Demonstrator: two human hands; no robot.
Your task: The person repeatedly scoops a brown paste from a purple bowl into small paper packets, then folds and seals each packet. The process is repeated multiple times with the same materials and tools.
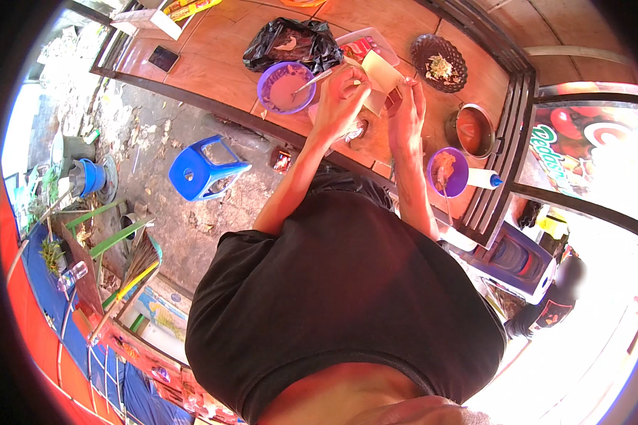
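Note:
Between my hands, above the tiled table, is a cream paper box (pixel 381 74) with a panel standing up. My left hand (pixel 342 99) has its fingers curled at the box's left side. At the right side, my right hand (pixel 408 113) pinches the box's edge. Close to my left hand stands a purple bowl (pixel 283 89) of pale batter with a spoon (pixel 312 83) leaning in it. Behind the box lies a plastic tray (pixel 386 44) with a red packet (pixel 356 49). My fingers hide part of the box, and its inside is not visible.
An open black plastic bag (pixel 290 39) lies behind the batter bowl. To the right are a dark plate of shredded food (pixel 439 65), a metal pot (pixel 471 132), a purple bowl of orange food (pixel 446 172) and a squeeze bottle (pixel 485 178). A blue stool (pixel 200 170) stands left on the ground.

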